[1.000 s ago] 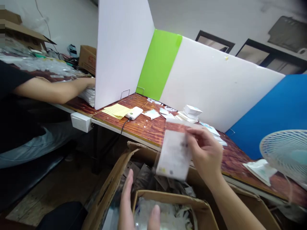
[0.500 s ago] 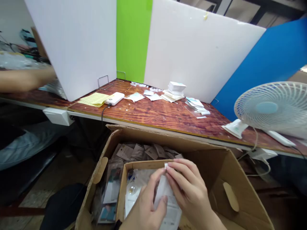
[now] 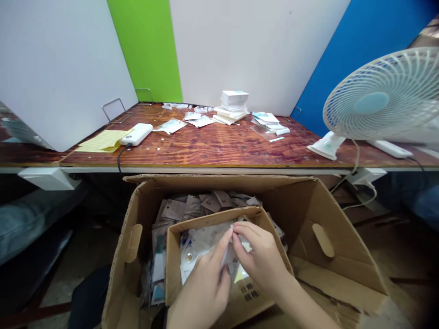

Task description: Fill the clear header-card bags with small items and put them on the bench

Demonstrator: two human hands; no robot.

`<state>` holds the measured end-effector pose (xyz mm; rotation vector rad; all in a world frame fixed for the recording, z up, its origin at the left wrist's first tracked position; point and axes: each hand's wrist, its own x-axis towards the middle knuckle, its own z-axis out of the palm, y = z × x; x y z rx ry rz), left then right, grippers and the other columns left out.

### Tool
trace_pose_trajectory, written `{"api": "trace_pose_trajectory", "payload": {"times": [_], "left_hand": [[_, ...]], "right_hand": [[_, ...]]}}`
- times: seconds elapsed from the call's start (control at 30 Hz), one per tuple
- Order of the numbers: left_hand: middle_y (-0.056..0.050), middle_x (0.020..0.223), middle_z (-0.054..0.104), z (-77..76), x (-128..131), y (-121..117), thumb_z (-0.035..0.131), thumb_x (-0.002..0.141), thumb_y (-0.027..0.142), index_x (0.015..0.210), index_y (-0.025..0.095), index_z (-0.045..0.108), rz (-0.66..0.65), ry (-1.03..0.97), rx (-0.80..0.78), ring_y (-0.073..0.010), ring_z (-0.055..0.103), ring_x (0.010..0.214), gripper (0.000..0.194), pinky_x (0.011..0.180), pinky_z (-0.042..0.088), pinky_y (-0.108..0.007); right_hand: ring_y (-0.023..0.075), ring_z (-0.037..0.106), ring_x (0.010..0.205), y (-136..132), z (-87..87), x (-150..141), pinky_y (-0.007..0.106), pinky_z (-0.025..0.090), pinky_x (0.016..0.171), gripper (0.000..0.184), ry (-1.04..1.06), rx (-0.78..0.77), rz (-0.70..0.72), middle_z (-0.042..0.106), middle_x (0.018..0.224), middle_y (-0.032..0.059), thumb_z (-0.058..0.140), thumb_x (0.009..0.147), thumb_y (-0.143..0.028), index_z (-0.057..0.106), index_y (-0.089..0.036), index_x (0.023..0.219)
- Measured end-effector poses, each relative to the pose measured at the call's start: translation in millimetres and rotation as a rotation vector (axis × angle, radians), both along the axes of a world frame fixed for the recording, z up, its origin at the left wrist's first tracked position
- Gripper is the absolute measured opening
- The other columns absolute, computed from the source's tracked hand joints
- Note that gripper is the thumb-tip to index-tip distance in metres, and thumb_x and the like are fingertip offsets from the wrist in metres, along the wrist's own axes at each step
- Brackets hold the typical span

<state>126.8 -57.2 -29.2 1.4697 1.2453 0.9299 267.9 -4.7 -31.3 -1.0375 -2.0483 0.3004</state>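
White fan [image 3: 373, 98] right on wooden table [image 3: 206, 146]; power bank [image 3: 136, 134] left, touching yellow sheets [image 3: 103, 141]; green panel [image 3: 147, 50] behind.

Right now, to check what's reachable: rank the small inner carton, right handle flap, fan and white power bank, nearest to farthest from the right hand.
1. Small inner carton: under the right hand.
2. Right handle flap: right, in the big box's side.
3. Fan, right, and white power bank, left, both on the table: too close to call.
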Motion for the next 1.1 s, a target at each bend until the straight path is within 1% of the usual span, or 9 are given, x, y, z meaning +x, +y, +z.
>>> {"api": "trace_pose_trajectory", "payload": {"times": [0.13,0.2,0.27,0.47,0.63,0.73,0.93,1.03,1.1], "left_hand": [[-0.006,0.129,0.051,-2.7,0.6,3.5,0.051,0.077,0.017,0.128,0.026,0.046,0.153,-0.127,-0.076,-0.0265,0.046,0.118,0.053,0.102,0.028,-0.038],[-0.010,0.129,0.050,-3.5,-1.7,5.7,0.056,0.075,0.020,0.130,0.022,0.042,0.254,-0.284,-0.155,-0.0274,0.046,0.118,0.057,0.101,0.031,-0.039],[-0.012,0.131,0.048,-3.1,-5.2,7.6,0.057,0.076,0.022,0.134,0.020,0.032,0.259,-0.425,-0.241,-0.0268,0.047,0.117,0.064,0.097,0.036,-0.039],[-0.013,0.129,0.048,1.7,-8.5,9.7,0.060,0.076,0.026,0.127,0.018,0.037,0.252,-0.521,-0.302,-0.0262,0.050,0.112,0.057,0.082,0.046,-0.030],[-0.006,0.087,0.066,0.2,-7.5,11.3,0.058,0.077,0.035,0.115,0.017,0.047,0.320,-0.508,-0.382,-0.0171,0.060,0.065,0.043,0.055,0.046,-0.025],[-0.002,0.067,0.063,-1.8,-11.0,12.3,0.059,0.075,0.039,0.103,0.016,0.055,0.357,-0.511,-0.412,-0.0140,0.056,0.053,0.036,0.049,0.043,-0.022],[0.000,0.062,0.061,-3.0,-14.3,13.4,0.062,0.073,0.036,0.086,0.015,0.058,0.434,-0.544,-0.417,-0.0121,0.053,0.051,0.026,0.048,0.041,-0.021],[0.001,0.063,0.060,-4.0,-13.4,14.1,0.060,0.075,0.035,0.087,0.016,0.057,0.446,-0.580,-0.394,-0.0121,0.053,0.053,0.023,0.049,0.041,-0.020],[0.001,0.063,0.059,-4.6,-13.5,14.4,0.060,0.075,0.034,0.086,0.016,0.057,0.448,-0.591,-0.375,-0.0117,0.053,0.054,0.021,0.049,0.041,-0.020]], "right_hand": [[0.0207,0.058,0.090,6.0,-4.8,5.7,0.036,0.050,0.080,0.017,0.056,-0.129,-0.091,0.062,0.095,0.0085,0.051,0.080,-0.016,0.056,-0.018,0.096],[0.0237,0.053,0.101,7.7,-5.6,10.8,0.042,0.046,0.087,0.028,0.114,-0.120,-0.222,0.055,0.107,0.0120,0.054,0.080,-0.020,0.050,-0.018,0.107],[0.0264,0.048,0.110,6.6,-5.4,14.5,0.046,0.042,0.092,0.030,0.121,-0.070,-0.264,0.049,0.115,0.0145,0.055,0.079,-0.022,0.050,-0.018,0.108],[0.0310,0.024,0.130,-4.4,-4.2,8.1,0.054,0.029,0.101,0.018,-0.008,-0.172,0.010,0.032,0.138,0.0112,0.051,0.082,-0.023,0.060,-0.021,0.097],[0.0308,0.023,0.131,-7.4,-7.1,3.0,0.054,0.028,0.101,0.018,0.032,-0.230,0.041,0.031,0.140,0.0098,0.053,0.081,-0.024,0.062,-0.022,0.097],[0.0303,0.024,0.131,-9.5,-8.4,2.2,0.054,0.028,0.102,0.016,0.042,-0.297,0.084,0.030,0.141,0.0080,0.054,0.081,-0.025,0.063,-0.023,0.093],[0.0291,0.024,0.131,-12.8,-14.2,-1.7,0.051,0.024,0.104,0.018,0.141,-0.418,0.082,0.025,0.144,0.0070,0.053,0.082,-0.027,0.065,-0.024,0.095],[0.0268,0.041,0.122,-9.7,-17.9,-0.9,0.047,0.037,0.097,0.043,0.479,-0.600,-0.011,0.033,0.140,0.0111,0.058,0.079,-0.029,0.049,-0.026,0.121],[0.0242,0.058,0.101,-6.3,-17.8,1.6,0.040,0.049,0.081,0.053,0.676,-0.860,0.044,0.051,0.123,0.0134,0.062,0.076,-0.031,0.044,-0.024,0.125]]}}
